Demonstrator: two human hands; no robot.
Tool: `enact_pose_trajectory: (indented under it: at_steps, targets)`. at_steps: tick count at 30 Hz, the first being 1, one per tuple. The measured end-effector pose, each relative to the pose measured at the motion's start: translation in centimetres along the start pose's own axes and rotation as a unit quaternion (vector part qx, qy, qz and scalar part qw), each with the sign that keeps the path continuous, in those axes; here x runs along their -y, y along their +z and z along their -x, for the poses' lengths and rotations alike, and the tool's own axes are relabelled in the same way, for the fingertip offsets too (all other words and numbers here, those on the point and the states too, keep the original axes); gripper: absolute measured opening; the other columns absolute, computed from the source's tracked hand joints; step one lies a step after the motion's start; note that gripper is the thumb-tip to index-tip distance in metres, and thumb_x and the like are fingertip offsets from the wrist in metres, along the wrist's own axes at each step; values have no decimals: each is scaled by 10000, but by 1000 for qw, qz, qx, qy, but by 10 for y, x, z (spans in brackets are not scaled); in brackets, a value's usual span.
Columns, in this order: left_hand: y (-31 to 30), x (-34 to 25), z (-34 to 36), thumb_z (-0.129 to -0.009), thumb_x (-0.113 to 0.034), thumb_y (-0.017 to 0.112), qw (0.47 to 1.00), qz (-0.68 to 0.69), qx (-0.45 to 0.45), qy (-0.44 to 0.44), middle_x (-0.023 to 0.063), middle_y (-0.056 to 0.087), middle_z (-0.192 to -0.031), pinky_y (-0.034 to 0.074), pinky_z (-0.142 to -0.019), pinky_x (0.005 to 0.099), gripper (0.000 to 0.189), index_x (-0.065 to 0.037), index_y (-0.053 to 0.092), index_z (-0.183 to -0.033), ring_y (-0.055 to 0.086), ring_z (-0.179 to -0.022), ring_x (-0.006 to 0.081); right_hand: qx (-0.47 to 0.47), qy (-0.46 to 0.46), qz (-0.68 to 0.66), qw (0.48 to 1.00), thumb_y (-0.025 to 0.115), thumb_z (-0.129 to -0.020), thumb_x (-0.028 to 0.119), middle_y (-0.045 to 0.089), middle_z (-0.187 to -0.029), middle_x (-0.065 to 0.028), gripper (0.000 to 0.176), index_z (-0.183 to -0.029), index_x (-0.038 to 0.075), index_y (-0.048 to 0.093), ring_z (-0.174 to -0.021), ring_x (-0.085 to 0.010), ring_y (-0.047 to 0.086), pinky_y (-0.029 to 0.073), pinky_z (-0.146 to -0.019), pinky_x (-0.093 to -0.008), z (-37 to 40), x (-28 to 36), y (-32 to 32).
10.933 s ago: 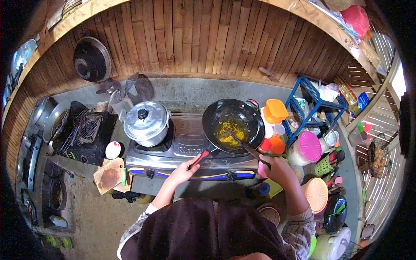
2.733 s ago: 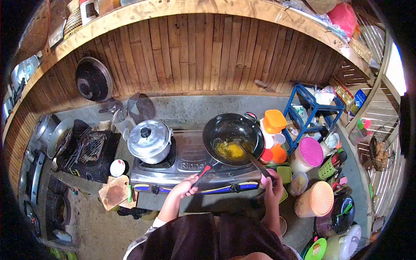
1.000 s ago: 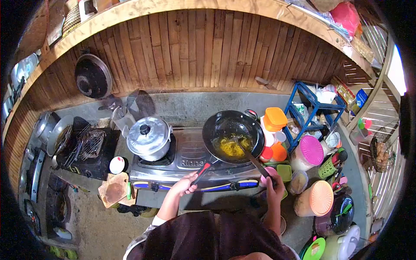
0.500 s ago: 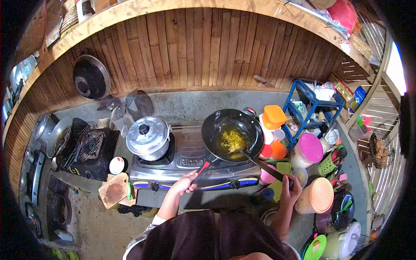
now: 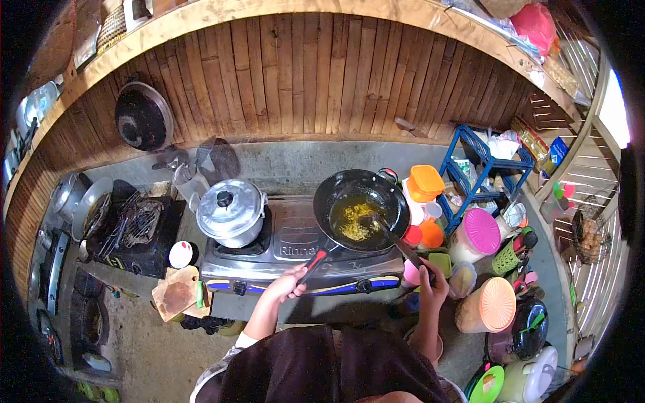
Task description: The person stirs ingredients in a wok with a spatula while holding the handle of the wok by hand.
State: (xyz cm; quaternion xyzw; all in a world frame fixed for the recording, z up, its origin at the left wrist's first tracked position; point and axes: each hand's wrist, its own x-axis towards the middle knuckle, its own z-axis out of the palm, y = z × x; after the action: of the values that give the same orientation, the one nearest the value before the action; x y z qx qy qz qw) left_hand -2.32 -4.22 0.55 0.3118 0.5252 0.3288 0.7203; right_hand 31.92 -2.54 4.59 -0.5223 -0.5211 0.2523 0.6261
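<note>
A black wok [image 5: 336, 195] sits on the right burner of the gas stove [image 5: 295, 232]. Yellow shredded food [image 5: 357, 221] lies in oil at its bottom. My left hand [image 5: 287, 283] is closed round the wok's red and black handle [image 5: 313, 263]. In my right hand [image 5: 433, 279] is the dark handle of a spatula [image 5: 403, 247], whose blade rests in the wok at the right edge of the food. A lidded silver pot [image 5: 230, 211] stands on the left burner.
Right of the stove stand an orange container [image 5: 425, 181], a pink-lidded tub [image 5: 478, 232], a peach-lidded jar [image 5: 489, 305] and a blue rack [image 5: 463, 161]. On the left are a cutting board [image 5: 177, 295] with a green-handled knife [image 5: 199, 294] and a charred grill [image 5: 141, 225].
My right hand has moved left and slightly down with the spatula, and the blade has shifted up and right in the wok. The food is spread differently. My left hand stays on the handle.
</note>
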Motion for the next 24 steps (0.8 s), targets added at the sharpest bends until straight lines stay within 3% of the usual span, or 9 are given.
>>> enact_pose_trajectory:
  at_steps: [4,8,12,14,15,17,18,20,24]
  targets:
    - [2,-1,2,-965,-295,350,1000,-3,-11,5,-55,337,-548,174,-341,183,414,-209,285,-1364,286,-426,37,60,30,-6,998,654,-789,100,606,-1000,-126,285,-1058,23,601,-919,-190,576,432,-851,-296,3,-25,12]
    - [4,-3,5,-966,-293,349,1000,-7,-2,6,-54,335,-547,176,-339,182,416,-218,281,-1369,289,-425,38,113,-70,80,988,658,-753,44,553,-1017,-133,285,-1029,24,591,-976,-250,528,400,-880,-345,4,-14,23]
    - [3,-2,3,-964,-293,348,1000,-8,-1,12,-54,342,-555,182,-337,180,414,-222,286,-1368,291,-427,34,133,-125,182,966,622,-804,141,633,-857,-176,322,-1087,-6,574,-806,-252,612,463,-757,-324,3,-23,23]
    - [3,-1,3,-964,-294,348,1000,-11,-9,9,-53,347,-561,183,-336,179,416,-219,285,-1368,292,-427,32,165,35,140,976,621,-778,73,587,-1003,-146,278,-1051,21,599,-954,-249,548,423,-846,-327,-1,-25,18]
    - [3,0,3,-963,-295,348,1000,-15,-16,5,-53,352,-566,185,-336,178,419,-216,283,-1369,293,-428,30,165,35,140,976,621,-778,73,587,-1003,-146,278,-1051,21,599,-954,-249,548,423,-846,-327,-4,-36,13]
    - [-2,6,-3,-962,-296,349,1000,-13,-5,10,-52,355,-571,186,-335,177,422,-212,280,-1369,293,-429,29,114,-183,152,965,601,-798,73,619,-920,-95,263,-1054,11,599,-876,-187,573,441,-791,-281,-9,-64,3]
    - [-3,7,-5,-961,-297,350,1000,-11,5,14,-51,359,-576,187,-335,176,425,-207,278,-1370,294,-430,28,114,-183,152,964,601,-798,73,619,-920,-95,263,-1054,11,599,-876,-187,573,441,-791,-281,-8,-58,1]
    - [-2,5,-2,-962,-296,349,1000,-8,7,15,-50,358,-572,186,-335,176,425,-204,276,-1370,294,-428,29,133,13,79,988,609,-802,71,614,-838,-40,252,-1043,-2,597,-790,-114,560,438,-732,-236,-5,-38,-10]
    - [-1,4,-1,-963,-291,349,1000,2,9,15,-50,359,-562,183,-337,177,420,-204,279,-1368,293,-422,30,150,56,154,975,617,-808,84,591,-808,-12,241,-1031,-7,602,-766,-70,521,425,-689,-218,-6,4,-31]
